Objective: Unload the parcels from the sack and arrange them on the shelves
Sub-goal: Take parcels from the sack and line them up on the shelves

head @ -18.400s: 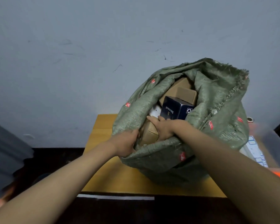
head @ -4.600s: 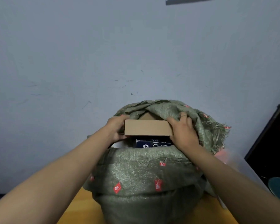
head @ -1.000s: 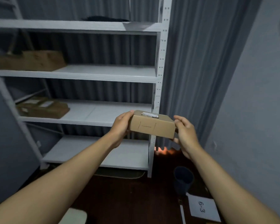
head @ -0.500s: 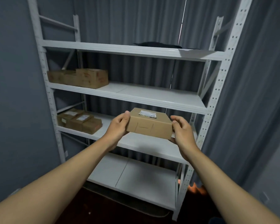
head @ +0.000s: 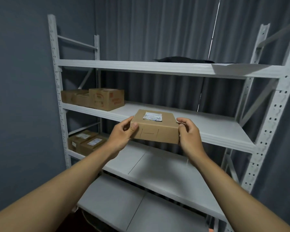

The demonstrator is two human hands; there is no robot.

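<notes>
Head view: label text on cardboard parcel [head: 155, 127] too blurred to read
Left hand [head: 122, 134]: fingers curled, clasping parcel's left end
Right hand [head: 189, 136]: fingers curled, clasping its right end; white shelves [head: 216, 128] behind

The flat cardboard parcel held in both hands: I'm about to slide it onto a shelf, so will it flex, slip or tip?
The cardboard parcel probably stays stiff: its edges look crisp and square. It seems light, since the left hand and right hand hold it by its ends alone. Low and wide, it should sit flat rather than tip.
</notes>
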